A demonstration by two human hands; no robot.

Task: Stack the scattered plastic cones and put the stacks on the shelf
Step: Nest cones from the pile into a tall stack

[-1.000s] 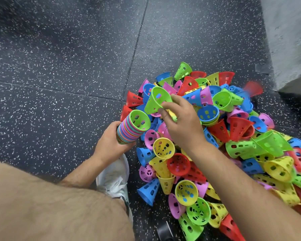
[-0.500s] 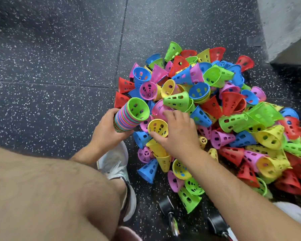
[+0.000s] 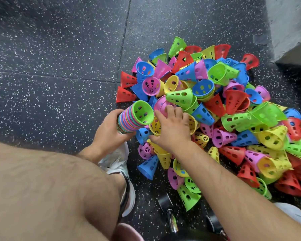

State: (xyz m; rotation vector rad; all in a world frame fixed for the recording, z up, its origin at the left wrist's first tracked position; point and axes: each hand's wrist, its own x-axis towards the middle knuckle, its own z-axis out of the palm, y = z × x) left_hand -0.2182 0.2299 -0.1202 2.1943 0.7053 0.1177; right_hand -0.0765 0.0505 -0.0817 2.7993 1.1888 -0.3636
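Observation:
A big heap of perforated plastic cones (image 3: 215, 110) in red, blue, green, yellow and pink lies on the dark speckled floor. My left hand (image 3: 109, 131) grips a multicoloured stack of nested cones (image 3: 129, 119), tilted, with a green cone's open mouth on top. My right hand (image 3: 174, 129) lies on the heap's near-left edge right beside the stack. Its thumb and fingers curl round a yellow cone (image 3: 155, 126), which almost touches the stack. No shelf is in view.
A grey concrete block (image 3: 288, 25) stands at the top right behind the heap. My bare knee fills the lower left, with a white shoe (image 3: 118, 160) under it. Black caster wheels (image 3: 165, 202) sit at the bottom edge. Open floor (image 3: 59, 66) lies to the left.
My right hand has left a green cone higher on the heap and come down onto the yellow cone by the stack. The left hand keeps hold of the stack.

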